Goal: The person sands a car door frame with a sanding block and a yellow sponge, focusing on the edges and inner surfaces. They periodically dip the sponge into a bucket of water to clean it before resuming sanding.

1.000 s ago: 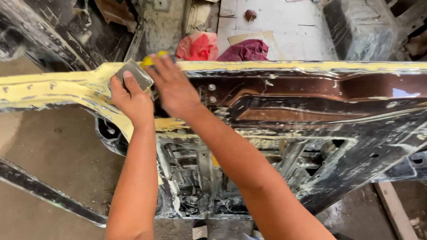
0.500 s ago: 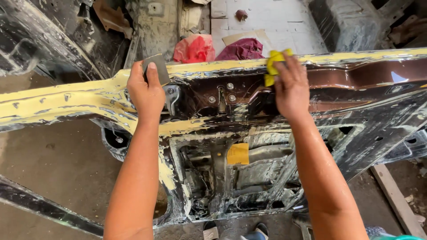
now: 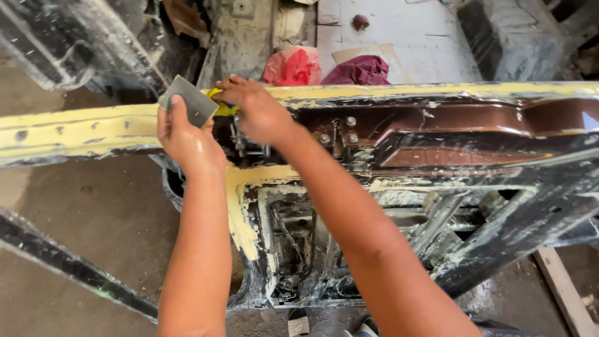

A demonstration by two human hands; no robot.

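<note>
Above, my left hand (image 3: 187, 140) clamps a grey spreader (image 3: 187, 100) over the door panel (image 3: 437, 131)'s top edge; my right hand (image 3: 259, 112) pinches yellow filler (image 3: 221, 107) beside it. Uneven pressure could smear filler into the bolts (image 3: 350, 122).

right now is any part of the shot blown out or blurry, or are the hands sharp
Head view: both hands are fairly sharp, the left hand on the grey flat pad and the right hand on the yellow putty. The white floor at the top is overexposed; a glare patch sits on the brown door panel at the right edge; the frame's corners look soft and stretched.
</note>
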